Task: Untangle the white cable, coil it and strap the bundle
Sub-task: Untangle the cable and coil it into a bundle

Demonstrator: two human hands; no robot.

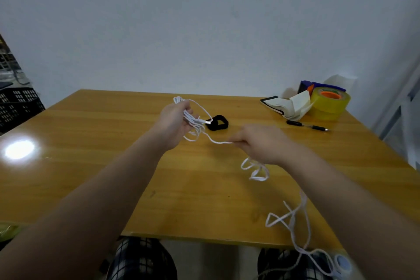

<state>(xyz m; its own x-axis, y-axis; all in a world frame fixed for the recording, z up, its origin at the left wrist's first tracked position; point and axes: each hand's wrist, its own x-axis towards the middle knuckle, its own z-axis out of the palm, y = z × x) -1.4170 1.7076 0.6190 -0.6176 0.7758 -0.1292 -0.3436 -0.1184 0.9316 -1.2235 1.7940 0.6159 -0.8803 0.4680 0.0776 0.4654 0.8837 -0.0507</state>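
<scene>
A: Centre of the frame: a seated person's left hand [175, 118] is curled round a bunch of loops of the white cable [214, 141], held above the wooden table [91, 143].

B: And the right hand [261, 143]?

A: Just right of centre, fingers pinched on a single strand that runs across from the bunch. Behind that hand the cable drops into a small snarl on the table, then trails to the lower right, crosses itself near the table's edge and falls toward the lap.

B: So the coiling looks partly done?

A: That's my reading. The black strap [223, 125] lies on the table just beyond the left hand, not yet used. The cable's plug [208, 122] pokes out of the bunch right beside it.

B: What could spoil it from here?

A: A hard pull on the pinched strand. Those crossed loops at lower right could draw tight into a knot rather than fall open. The part hanging over the edge might catch on the table's lip or a knee.

B: Anything else?

A: The bunch itself. It looks loosely gathered, so fresh turns laid on carelessly could let loops slide off the fingers. The plug might also hook the strap and drag it.

B: And the clutter at upper right?

A: A yellow tape roll [329, 103], a folded paper [288, 107] and a pen [306, 125], well apart from the cable.
</scene>
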